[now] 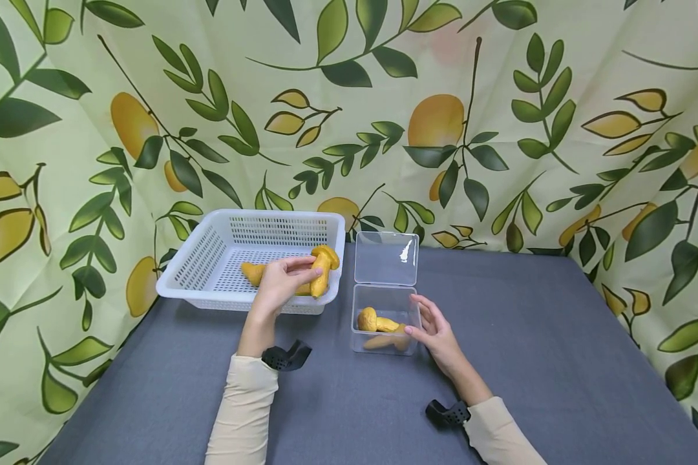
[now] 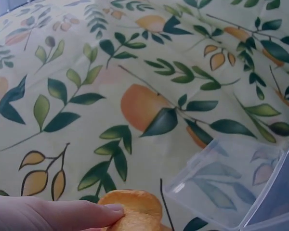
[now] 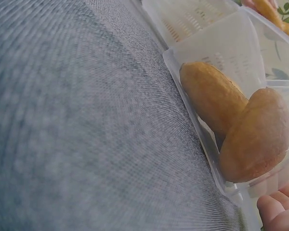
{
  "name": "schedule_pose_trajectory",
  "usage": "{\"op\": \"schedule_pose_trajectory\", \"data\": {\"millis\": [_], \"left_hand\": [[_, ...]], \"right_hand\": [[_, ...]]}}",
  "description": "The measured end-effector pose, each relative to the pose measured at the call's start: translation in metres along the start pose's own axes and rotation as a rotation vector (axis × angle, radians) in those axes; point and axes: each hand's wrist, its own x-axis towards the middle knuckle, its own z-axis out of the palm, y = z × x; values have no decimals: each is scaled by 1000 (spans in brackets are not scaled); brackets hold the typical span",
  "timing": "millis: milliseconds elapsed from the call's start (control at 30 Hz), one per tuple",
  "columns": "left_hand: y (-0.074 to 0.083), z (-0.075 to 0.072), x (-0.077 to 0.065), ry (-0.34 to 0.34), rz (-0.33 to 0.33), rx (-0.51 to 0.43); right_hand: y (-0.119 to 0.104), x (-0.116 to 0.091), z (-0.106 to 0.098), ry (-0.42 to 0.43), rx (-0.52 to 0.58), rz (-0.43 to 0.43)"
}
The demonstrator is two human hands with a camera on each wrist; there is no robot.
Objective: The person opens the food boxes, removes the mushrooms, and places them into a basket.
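My left hand (image 1: 280,284) pinches a yellow-brown mushroom (image 1: 324,270) between thumb and fingers, its cap up and stem hanging down, over the right front part of the white basket (image 1: 177,278). In the left wrist view the mushroom cap (image 2: 135,199) shows beside a finger. My right hand (image 1: 437,332) holds the clear plastic box (image 1: 357,342) at its right side, thumb at the front corner. Inside the box lie several mushrooms (image 1: 368,319); two rounded ends (image 3: 255,137) press near the wall in the right wrist view. The hinged lid (image 1: 386,258) stands open at the back.
More mushrooms (image 1: 253,274) lie in the basket, partly hidden behind my left hand. Basket and box stand side by side on a dark grey cloth-covered table (image 1: 529,336). A leaf-and-fruit patterned curtain (image 1: 372,97) hangs behind and along the sides.
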Motion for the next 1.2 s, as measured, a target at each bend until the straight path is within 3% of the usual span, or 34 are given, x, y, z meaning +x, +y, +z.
{"op": "schedule_pose_trajectory", "data": {"millis": [300, 533, 800, 1200], "left_hand": [[-13, -12, 11, 128, -30, 10], [-23, -22, 15, 191, -9, 49], [-28, -25, 17, 200, 14, 134], [-22, -22, 13, 165, 4, 125]], "right_hand": [[-1, 0, 1, -8, 24, -28], [-2, 0, 1, -11, 10, -6], [-1, 0, 1, -8, -4, 8], [-2, 0, 1, -9, -6, 18]]}}
